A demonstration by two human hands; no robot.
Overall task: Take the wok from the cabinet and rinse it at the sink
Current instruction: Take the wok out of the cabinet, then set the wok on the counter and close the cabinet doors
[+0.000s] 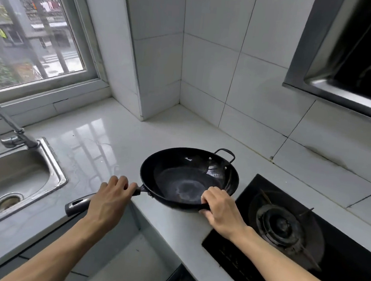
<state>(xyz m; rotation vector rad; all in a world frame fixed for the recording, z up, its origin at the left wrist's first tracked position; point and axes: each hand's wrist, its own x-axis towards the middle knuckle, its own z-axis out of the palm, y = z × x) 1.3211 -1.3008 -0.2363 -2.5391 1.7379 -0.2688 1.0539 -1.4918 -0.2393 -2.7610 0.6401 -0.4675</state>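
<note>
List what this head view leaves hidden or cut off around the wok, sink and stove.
- Wok underside: hidden by its own bowl, so contact with the countertop is unclear.
- Long handle middle: covered by the left hand.
- Near rim: partly covered by the right hand.
- Faucet spout: cut off by the left edge.
- Sink: left part out of frame.
- Gas stove: cut off on the right.

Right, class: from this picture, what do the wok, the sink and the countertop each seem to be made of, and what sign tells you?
Wok: dark metal, probably carbon steel or iron; matt black with a worn grey patch in the bowl and rivets near the loop handle.
Sink: stainless steel by its brushed silver sheen.
Countertop: polished stone or a stone-like composite; glossy pale surface mirroring the window. Which one, I cannot tell.
</note>
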